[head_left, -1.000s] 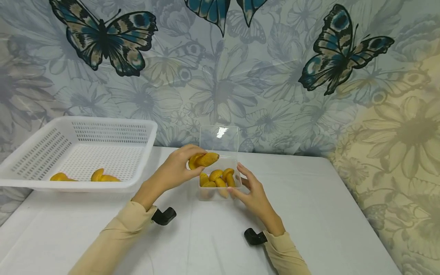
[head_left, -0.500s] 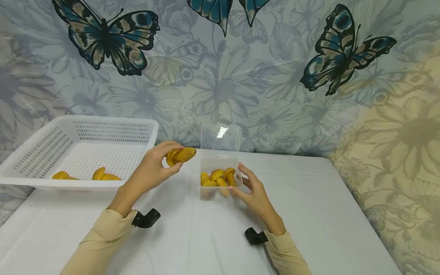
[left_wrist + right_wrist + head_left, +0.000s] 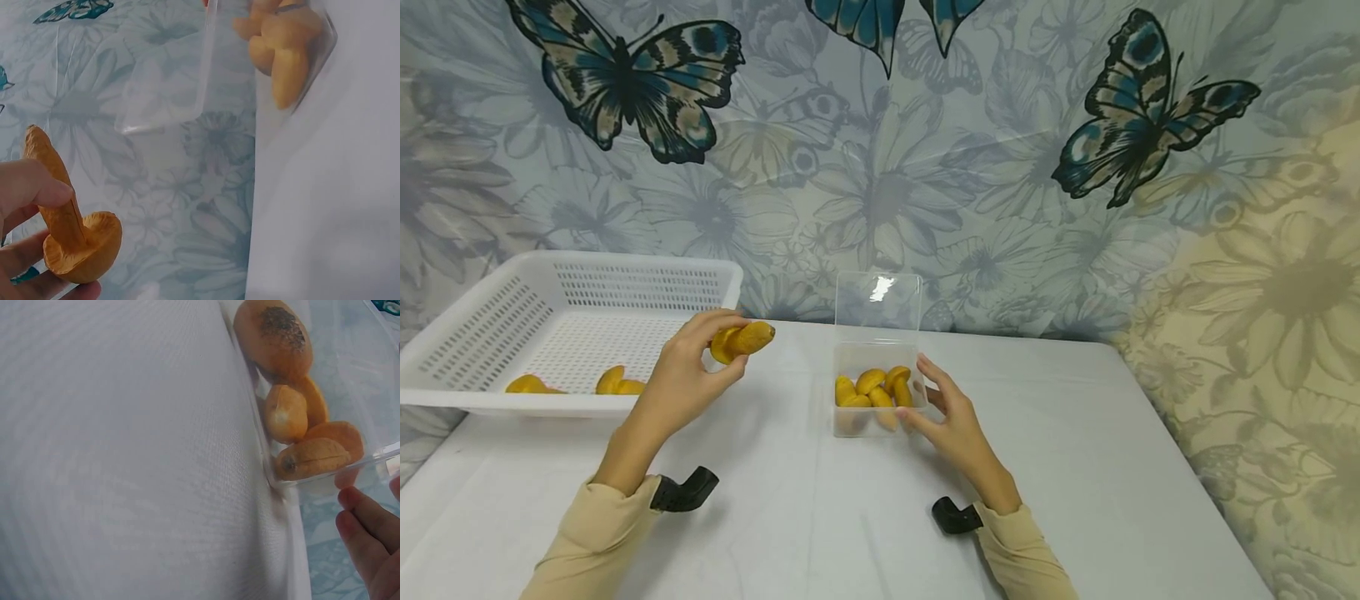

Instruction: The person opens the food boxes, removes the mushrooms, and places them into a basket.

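My left hand (image 3: 677,375) pinches a yellow mushroom (image 3: 751,339) between thumb and fingers, above the table near the right end of the white basket. The left wrist view shows its thumb across the stem, with the cap (image 3: 94,253) against the other fingers. My right hand (image 3: 957,429) is at the right side of a clear plastic box (image 3: 856,423), thumb at the front corner and fingers along the side wall. In the right wrist view its fingers (image 3: 369,528) are straight, tips right at the wall. Several yellow mushrooms (image 3: 870,382) lie inside the box.
The white perforated basket (image 3: 647,287) stands at the left with yellow mushrooms (image 3: 529,384) near its front wall. Behind the box its clear lid (image 3: 877,308) stands raised. A patterned butterfly backdrop (image 3: 887,200) rises along the back of the white-covered table (image 3: 1075,433).
My left hand has moved left with the mushroom, from over the box toward the basket. The right hand has stayed at the box.
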Available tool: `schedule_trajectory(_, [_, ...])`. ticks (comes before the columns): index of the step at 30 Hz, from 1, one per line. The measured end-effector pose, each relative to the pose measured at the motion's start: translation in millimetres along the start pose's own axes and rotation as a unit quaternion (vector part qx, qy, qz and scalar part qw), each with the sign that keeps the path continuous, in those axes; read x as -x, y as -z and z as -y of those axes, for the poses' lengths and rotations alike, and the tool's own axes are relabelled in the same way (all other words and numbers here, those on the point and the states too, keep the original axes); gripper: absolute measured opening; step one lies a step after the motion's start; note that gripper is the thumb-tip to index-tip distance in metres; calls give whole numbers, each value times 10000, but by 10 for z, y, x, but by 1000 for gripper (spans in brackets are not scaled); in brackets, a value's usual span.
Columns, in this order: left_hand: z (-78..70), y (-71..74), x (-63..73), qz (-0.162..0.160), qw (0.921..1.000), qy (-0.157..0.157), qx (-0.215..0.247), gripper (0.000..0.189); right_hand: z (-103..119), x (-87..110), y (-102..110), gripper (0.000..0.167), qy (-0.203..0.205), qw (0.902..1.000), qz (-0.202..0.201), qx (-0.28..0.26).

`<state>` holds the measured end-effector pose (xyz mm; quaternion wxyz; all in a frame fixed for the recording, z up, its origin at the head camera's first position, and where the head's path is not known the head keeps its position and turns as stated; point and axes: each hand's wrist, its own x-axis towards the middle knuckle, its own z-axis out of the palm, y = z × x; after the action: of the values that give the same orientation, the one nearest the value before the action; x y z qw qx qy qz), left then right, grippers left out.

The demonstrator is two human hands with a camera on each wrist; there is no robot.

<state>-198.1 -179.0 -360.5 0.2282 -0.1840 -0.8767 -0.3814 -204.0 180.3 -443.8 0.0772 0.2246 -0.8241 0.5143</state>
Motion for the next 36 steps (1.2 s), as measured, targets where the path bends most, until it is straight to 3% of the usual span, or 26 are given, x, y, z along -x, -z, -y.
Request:
schedule_trajectory(10, [165, 171, 28, -338, 9992, 69, -209, 43, 21, -8, 13, 77, 23, 10000, -4, 46])
schedule_trajectory(17, [270, 292, 47, -137, 9993, 340, -80, 44, 2, -7, 9, 78, 80, 9999, -22, 61])
schedule_trajectory(22, [365, 379, 77, -45, 9975, 642, -286, 45, -6, -1, 6, 78, 153, 9998, -35, 74])
schedule_trajectory(30, [496, 481, 96, 639, 9909, 1033, -583, 42, 1, -2, 6, 78, 41, 10000, 3, 75])
schedule_trajectory(36, [569, 545, 98, 1208, 9777, 1451, -920, 44, -15, -1, 11, 78, -35, 9999, -21, 109])
